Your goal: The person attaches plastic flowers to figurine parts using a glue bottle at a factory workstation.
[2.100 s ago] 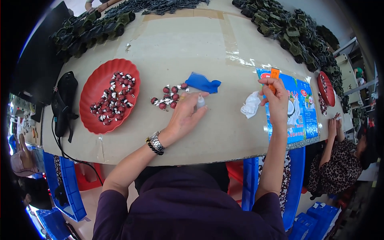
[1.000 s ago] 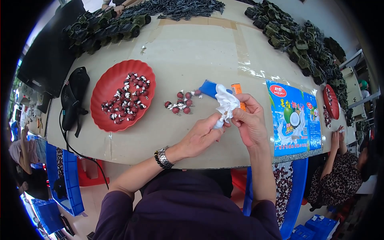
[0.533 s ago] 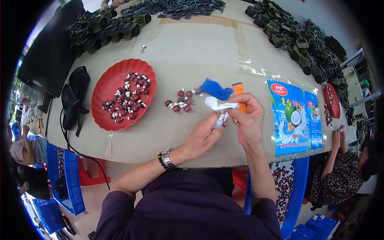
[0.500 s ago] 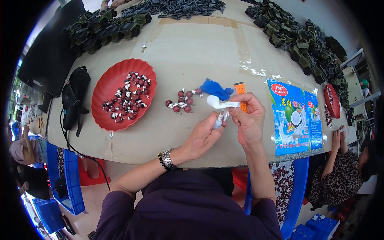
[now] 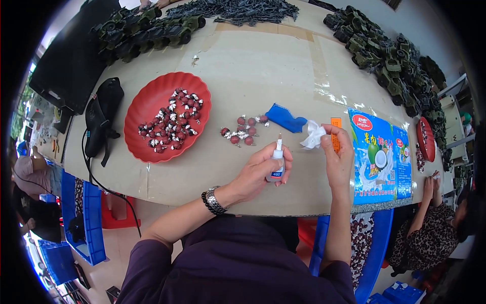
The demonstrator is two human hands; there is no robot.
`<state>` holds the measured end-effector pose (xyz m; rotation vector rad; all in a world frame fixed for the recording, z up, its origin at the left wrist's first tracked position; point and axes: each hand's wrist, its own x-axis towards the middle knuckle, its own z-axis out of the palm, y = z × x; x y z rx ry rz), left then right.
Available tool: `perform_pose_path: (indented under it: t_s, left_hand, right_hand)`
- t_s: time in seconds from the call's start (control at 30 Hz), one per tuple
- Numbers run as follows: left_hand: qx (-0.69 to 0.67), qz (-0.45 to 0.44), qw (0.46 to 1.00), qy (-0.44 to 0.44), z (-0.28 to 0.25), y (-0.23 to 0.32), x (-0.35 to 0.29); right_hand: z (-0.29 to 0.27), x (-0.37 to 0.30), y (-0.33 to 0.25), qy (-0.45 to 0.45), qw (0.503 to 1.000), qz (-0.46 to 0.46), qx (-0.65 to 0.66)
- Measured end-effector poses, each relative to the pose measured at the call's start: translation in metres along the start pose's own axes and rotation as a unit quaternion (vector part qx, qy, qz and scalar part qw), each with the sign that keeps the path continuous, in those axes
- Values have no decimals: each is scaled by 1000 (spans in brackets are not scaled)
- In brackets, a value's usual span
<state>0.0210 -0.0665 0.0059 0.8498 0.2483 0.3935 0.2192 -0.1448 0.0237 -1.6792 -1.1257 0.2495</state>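
At frame centre the left hand (image 5: 263, 169) has its grip clamped on a small white plastic glue bottle (image 5: 277, 163), nozzle up, best kept upright and steady while the right hand (image 5: 338, 157), pinching a crumpled white tissue (image 5: 313, 136), wipes its tip.

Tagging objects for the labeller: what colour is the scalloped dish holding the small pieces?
Red, the dish left of the left hand; head view shows it plainly.
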Motion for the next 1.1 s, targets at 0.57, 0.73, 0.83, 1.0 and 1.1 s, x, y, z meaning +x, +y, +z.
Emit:
perform_pose_path:
  t_s: [0.57, 0.73, 0.83, 1.0, 1.1]
  left_hand:
    - [184, 63, 980, 42, -28, 14, 32]
    - [195, 66, 977, 55, -34, 15, 30]
    - [219, 72, 972, 54, -33, 17, 30]
    - [266, 90, 958, 51, -33, 17, 30]
    - [276, 93, 955, 62, -33, 15, 28]
  right_hand:
    - [32, 51, -19, -120, 919, 129, 353]
    - [40, 70, -24, -172, 806, 219, 522]
    - [55, 71, -1, -131, 891, 153, 408]
    - [56, 66, 14, -131, 944, 142, 266]
    - [53, 61, 23, -120, 964, 112, 208]
